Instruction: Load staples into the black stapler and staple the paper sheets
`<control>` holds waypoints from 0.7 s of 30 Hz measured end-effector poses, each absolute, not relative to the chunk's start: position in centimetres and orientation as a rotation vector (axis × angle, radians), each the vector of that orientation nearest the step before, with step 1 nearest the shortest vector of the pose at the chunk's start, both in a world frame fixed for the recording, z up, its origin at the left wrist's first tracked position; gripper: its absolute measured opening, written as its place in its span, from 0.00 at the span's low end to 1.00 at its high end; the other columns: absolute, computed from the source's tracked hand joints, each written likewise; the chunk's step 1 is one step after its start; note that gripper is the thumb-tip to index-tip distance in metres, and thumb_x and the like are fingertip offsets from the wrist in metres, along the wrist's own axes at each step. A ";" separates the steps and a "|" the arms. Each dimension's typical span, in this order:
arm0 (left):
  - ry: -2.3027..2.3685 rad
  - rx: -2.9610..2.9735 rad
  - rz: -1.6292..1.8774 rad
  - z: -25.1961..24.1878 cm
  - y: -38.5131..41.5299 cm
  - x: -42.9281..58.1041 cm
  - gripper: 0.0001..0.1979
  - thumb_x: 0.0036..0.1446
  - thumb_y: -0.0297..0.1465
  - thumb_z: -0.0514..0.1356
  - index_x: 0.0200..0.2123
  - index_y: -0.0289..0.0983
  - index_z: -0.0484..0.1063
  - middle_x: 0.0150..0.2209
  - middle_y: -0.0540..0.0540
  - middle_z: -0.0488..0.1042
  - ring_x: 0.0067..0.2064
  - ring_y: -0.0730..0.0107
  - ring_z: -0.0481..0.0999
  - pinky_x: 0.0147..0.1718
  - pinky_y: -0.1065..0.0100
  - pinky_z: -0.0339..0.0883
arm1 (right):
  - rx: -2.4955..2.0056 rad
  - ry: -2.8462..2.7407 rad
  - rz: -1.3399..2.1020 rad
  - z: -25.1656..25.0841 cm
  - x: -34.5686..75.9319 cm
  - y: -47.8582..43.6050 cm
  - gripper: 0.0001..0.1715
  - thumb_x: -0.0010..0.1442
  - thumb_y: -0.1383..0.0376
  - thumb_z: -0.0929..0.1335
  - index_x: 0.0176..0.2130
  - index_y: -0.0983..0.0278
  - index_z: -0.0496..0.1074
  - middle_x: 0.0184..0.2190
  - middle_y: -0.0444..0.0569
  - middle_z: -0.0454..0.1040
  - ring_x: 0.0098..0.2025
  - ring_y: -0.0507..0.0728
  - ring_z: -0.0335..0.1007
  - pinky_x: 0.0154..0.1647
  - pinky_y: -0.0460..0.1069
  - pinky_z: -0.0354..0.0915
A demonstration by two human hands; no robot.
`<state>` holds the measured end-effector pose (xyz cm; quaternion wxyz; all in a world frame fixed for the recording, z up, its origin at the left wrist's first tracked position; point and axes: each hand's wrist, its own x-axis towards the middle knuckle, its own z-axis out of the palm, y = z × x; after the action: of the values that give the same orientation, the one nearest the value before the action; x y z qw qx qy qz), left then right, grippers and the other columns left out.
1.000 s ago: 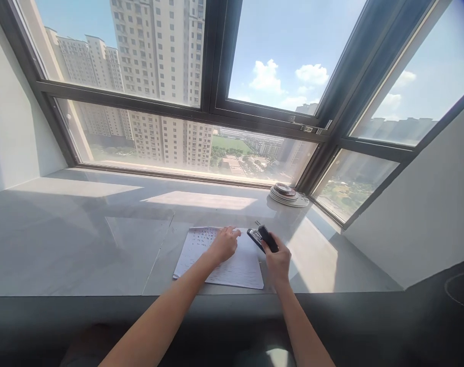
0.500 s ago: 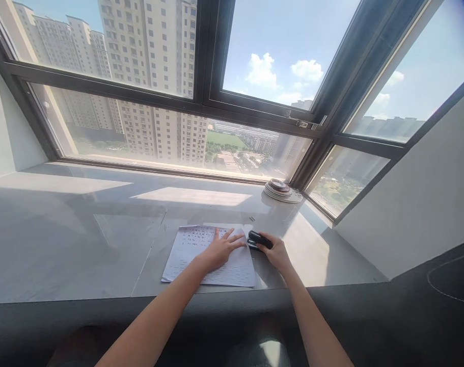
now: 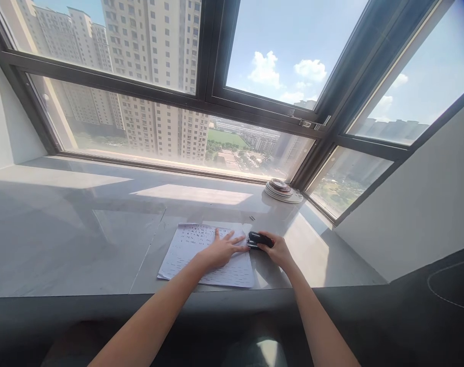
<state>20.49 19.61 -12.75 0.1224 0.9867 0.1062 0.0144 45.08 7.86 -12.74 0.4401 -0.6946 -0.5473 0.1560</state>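
Observation:
Several sheets of paper (image 3: 182, 255) with rows of writing lie stacked on the grey window sill. My left hand (image 3: 221, 252) rests flat on them with its fingers spread, the fingertips near the right edge. A black stapler (image 3: 259, 238) is gripped in my right hand (image 3: 278, 250), which wraps its fingers round the back end. Its front end meets the right edge of the paper; whether the sheets are between its jaws I cannot tell. A short strip of staples (image 3: 252, 218) lies on the sill just beyond the stapler.
A stack of plates or round dishes (image 3: 281, 191) stands in the far right corner of the sill (image 3: 82, 239). Dark-framed windows (image 3: 170, 135) rise behind, and a white wall (image 3: 415, 204) slopes down at right. The sill's front edge runs close below the paper.
The paper has shifted and turned slightly, its lower left corner moving left. My left fingers now reach a little nearer the stapler. The view has tilted slightly.

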 end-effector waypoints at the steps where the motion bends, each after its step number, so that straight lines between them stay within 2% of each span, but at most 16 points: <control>1: 0.313 2.880 0.047 -12.8 19.6 20.5 0.43 0.63 0.18 0.48 0.70 0.68 0.45 0.76 0.56 0.41 0.75 0.41 0.41 0.56 0.14 0.28 | -1.733 -1.365 0.383 -12.5 44.9 7.9 0.25 0.49 0.58 0.75 0.48 0.61 0.80 0.45 0.52 0.83 0.49 0.65 0.78 0.56 0.61 0.69; 6: 0.332 2.869 0.065 -12.7 19.5 20.4 0.42 0.64 0.19 0.51 0.70 0.68 0.48 0.76 0.52 0.38 0.75 0.40 0.41 0.57 0.15 0.27 | -1.802 -1.461 0.388 -10.6 44.2 8.1 0.24 0.53 0.53 0.73 0.48 0.59 0.80 0.45 0.50 0.82 0.49 0.65 0.77 0.55 0.59 0.68; 8: 0.337 2.860 0.065 -12.6 19.3 20.4 0.41 0.64 0.20 0.52 0.70 0.68 0.50 0.76 0.51 0.39 0.75 0.41 0.41 0.57 0.15 0.27 | -1.791 -1.471 0.394 -9.8 43.7 8.7 0.23 0.61 0.48 0.68 0.48 0.59 0.79 0.45 0.50 0.82 0.49 0.63 0.76 0.54 0.57 0.67; 10: 0.345 2.856 0.072 -12.5 19.2 20.4 0.40 0.64 0.20 0.52 0.69 0.67 0.51 0.76 0.50 0.39 0.75 0.41 0.41 0.58 0.16 0.27 | -1.812 -1.432 0.350 -9.1 43.0 9.8 0.28 0.69 0.47 0.58 0.44 0.60 0.79 0.44 0.51 0.81 0.48 0.62 0.76 0.53 0.55 0.66; 13: 0.358 2.863 0.073 -12.5 19.0 20.3 0.40 0.65 0.20 0.52 0.70 0.66 0.51 0.76 0.50 0.39 0.75 0.42 0.41 0.59 0.17 0.28 | -1.967 -1.494 0.231 -8.4 41.3 11.8 0.33 0.73 0.51 0.52 0.38 0.61 0.78 0.43 0.53 0.81 0.47 0.61 0.75 0.52 0.54 0.64; 17: 0.356 2.873 0.053 -12.5 18.9 20.2 0.39 0.65 0.21 0.51 0.70 0.66 0.51 0.76 0.50 0.38 0.75 0.42 0.41 0.59 0.17 0.29 | -2.256 -1.786 0.066 -8.2 39.1 13.1 0.28 0.74 0.59 0.53 0.38 0.61 0.77 0.43 0.54 0.79 0.48 0.61 0.73 0.51 0.55 0.61; 21: 0.365 2.876 0.044 -12.8 19.0 20.3 0.38 0.65 0.20 0.51 0.70 0.64 0.52 0.76 0.50 0.38 0.75 0.41 0.41 0.58 0.16 0.28 | -2.406 -1.861 -0.123 -8.7 37.9 13.0 0.26 0.74 0.62 0.53 0.40 0.62 0.76 0.45 0.55 0.78 0.50 0.62 0.71 0.53 0.58 0.58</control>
<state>20.26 18.96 -12.78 0.1208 0.9847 0.1248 0.0151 37.85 12.98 -8.70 0.0489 -0.7895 -0.6105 -0.0405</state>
